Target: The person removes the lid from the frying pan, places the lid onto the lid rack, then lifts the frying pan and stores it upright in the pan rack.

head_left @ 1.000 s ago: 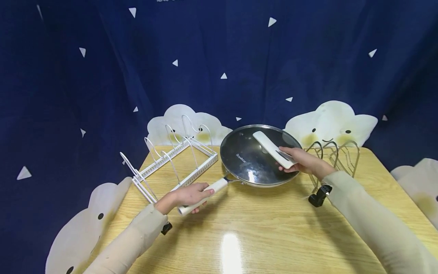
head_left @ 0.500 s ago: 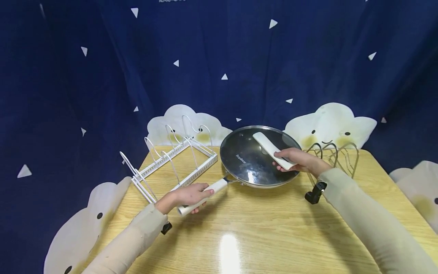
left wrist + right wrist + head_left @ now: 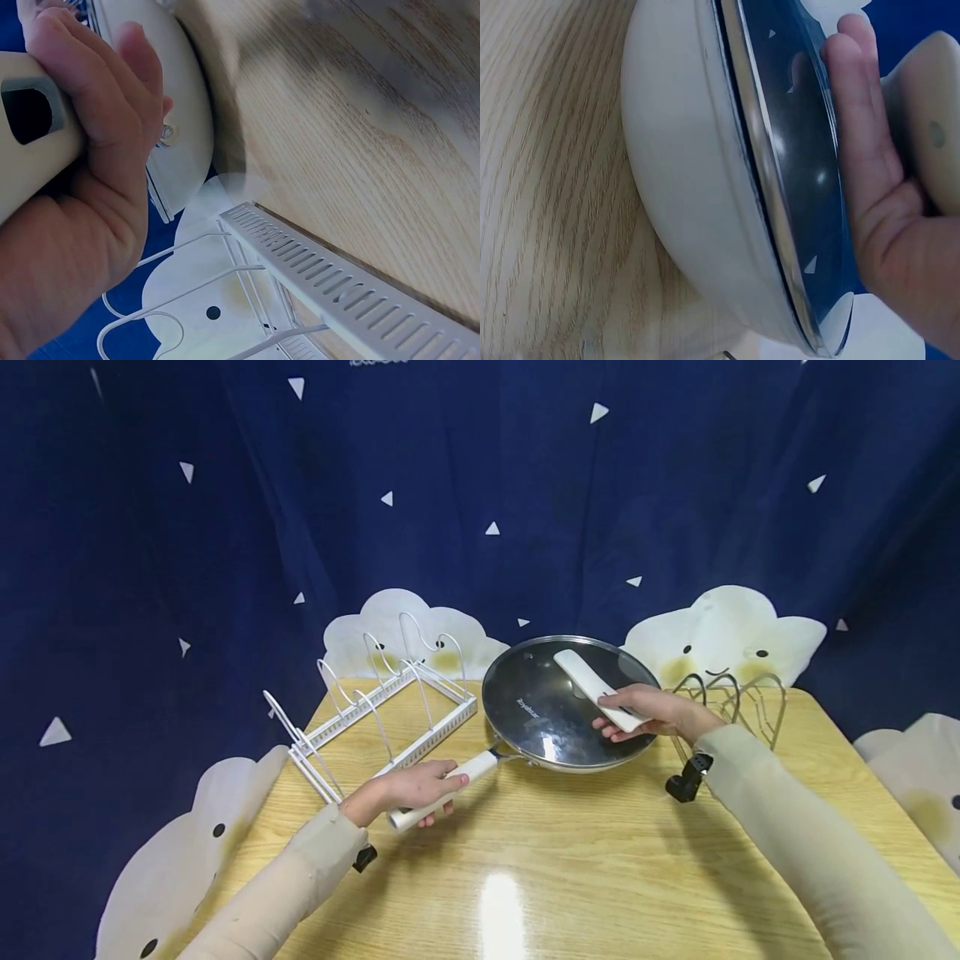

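A white wok [image 3: 682,150] stands on the table, covered by a dark glass lid [image 3: 536,735] with a metal rim. My left hand [image 3: 416,787] grips the wok's long white handle [image 3: 480,766], which points toward the front left. Across the lid's top runs a long, flat white lid handle [image 3: 585,677]. My right hand [image 3: 648,708] holds its near right end, thumb on top and fingers beneath, between the handle and the glass. In the right wrist view the fingers [image 3: 855,97] lie fairly straight alongside the lid handle. The lid sits on the wok's rim.
On the left, close behind my left hand, stands a white wire rack [image 3: 442,731] with several upright loops. A smaller metal rack [image 3: 738,702] is behind my right wrist. Past the table [image 3: 585,860] hangs a dark blue curtain [image 3: 480,460].
My right hand has shifted slightly left along the lid handle, and its fingers reach a little farther out beneath it. The left hand, wok and lid stay about where they were.
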The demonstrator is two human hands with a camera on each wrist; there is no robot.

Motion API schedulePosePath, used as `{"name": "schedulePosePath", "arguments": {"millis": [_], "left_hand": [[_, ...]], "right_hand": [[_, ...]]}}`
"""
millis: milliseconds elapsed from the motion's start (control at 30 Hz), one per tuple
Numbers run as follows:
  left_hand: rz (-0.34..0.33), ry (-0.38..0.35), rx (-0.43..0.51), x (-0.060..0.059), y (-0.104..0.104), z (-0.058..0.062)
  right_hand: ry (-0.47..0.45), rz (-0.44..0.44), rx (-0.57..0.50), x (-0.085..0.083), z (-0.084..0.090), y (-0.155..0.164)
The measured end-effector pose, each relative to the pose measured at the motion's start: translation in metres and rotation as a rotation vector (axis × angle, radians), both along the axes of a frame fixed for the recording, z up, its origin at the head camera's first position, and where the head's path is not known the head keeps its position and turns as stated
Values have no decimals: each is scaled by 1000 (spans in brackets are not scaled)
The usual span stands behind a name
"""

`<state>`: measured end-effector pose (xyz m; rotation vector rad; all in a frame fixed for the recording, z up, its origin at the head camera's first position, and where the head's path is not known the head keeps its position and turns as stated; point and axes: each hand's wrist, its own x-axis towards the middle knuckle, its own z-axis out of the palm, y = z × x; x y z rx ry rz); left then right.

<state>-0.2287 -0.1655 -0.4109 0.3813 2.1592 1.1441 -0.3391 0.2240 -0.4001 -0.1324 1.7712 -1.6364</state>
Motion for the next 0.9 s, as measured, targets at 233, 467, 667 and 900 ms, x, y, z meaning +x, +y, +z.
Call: {"name": "schedulePosePath", "arguments": {"millis": [233,467,667,900], "left_hand": [[-10,-6,11,0,0,0],[-3,-5,0,-1,-1,0],[-4,-3,1,-2,0,1],[-7,6,-4,-1,-1,-1]], "right_hand": [[11,36,-20,-2,-2,4],[-4,62,-114,-5,-4,4],[-13,55,-170,-5,-5,6],[5,25,-179,-3,-8,5]]}}
